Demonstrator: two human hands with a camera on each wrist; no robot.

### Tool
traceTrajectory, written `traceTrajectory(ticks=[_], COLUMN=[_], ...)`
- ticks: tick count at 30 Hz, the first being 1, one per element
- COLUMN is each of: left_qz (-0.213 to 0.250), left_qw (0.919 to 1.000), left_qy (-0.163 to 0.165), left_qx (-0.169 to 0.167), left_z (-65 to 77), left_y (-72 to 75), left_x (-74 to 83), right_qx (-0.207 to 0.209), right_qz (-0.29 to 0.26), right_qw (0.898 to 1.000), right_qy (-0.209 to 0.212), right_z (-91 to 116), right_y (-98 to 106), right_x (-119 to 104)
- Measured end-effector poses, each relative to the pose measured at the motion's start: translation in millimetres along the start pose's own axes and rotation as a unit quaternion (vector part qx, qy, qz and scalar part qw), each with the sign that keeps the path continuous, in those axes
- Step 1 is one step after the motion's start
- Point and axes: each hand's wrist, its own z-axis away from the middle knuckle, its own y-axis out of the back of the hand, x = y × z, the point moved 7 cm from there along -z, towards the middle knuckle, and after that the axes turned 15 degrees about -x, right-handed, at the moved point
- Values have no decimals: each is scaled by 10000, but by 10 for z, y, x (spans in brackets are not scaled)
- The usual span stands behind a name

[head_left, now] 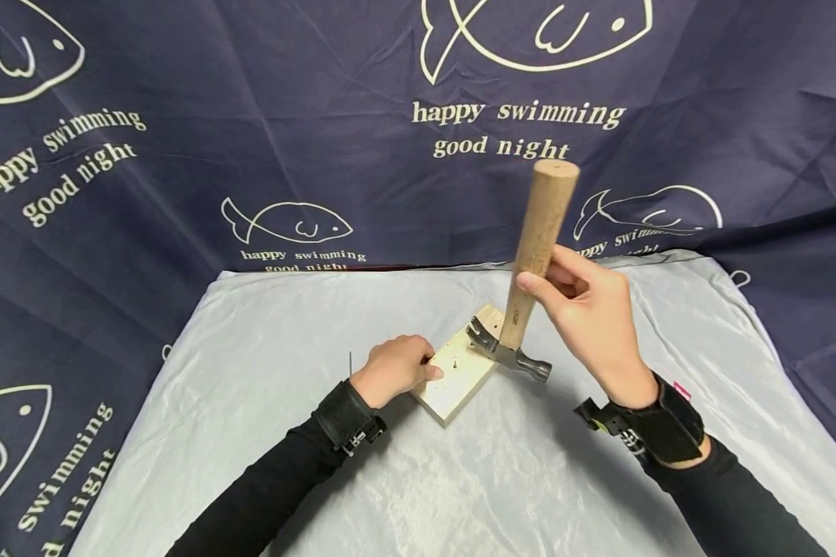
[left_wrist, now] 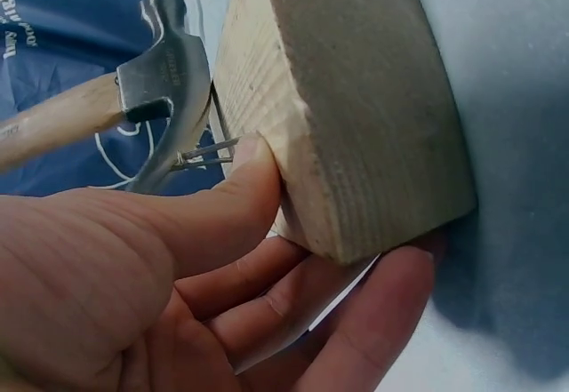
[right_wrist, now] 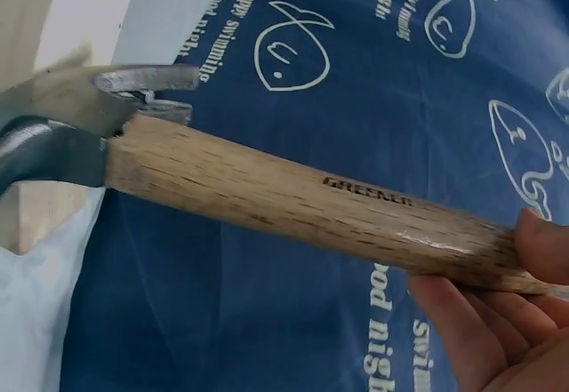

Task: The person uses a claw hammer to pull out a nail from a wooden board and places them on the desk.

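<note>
My right hand (head_left: 599, 321) holds a claw hammer (head_left: 538, 232) by its wooden handle, thumb on one side and fingers on the other. The handle points up, and the dark metal head (head_left: 507, 354) is low over the far part of a pale wooden block (head_left: 451, 394), claw toward the left. My left hand (head_left: 395, 370) grips the block's near left edge; in the left wrist view the thumb presses its face and the fingers curl by its end. A nail (head_left: 455, 363) stands up from the block. Thin nails (left_wrist: 206, 150) show between thumb and claw; contact with the claw is unclear.
A light grey, shiny cloth (head_left: 265, 340) covers the table under the block. Dark blue curtains (head_left: 383, 155) with white fish and lettering surround the table's back and sides. Black straps with small cameras (head_left: 351, 418) sit on both wrists.
</note>
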Motion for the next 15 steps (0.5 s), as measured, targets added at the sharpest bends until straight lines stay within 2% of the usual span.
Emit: traceTrajectory(ticks=[3, 7, 11, 15], left_qz=[-44, -164, -177, -171], left_qw=[10000, 9996, 9986, 9957], left_qy=[18, 53, -17, -430], left_qx=[42, 235, 507, 803], left_z=[7, 27, 46, 66], left_y=[4, 33, 70, 102], left_x=[16, 32, 45, 99], right_qx=[233, 410, 470, 478], right_qz=[-654, -1485, -1516, -1262], right_qw=[9976, 9876, 9856, 9892], right_qy=[34, 312, 590, 577], right_z=[42, 39, 38, 50], right_y=[135, 286, 336, 308], right_x=[6, -77, -193, -231])
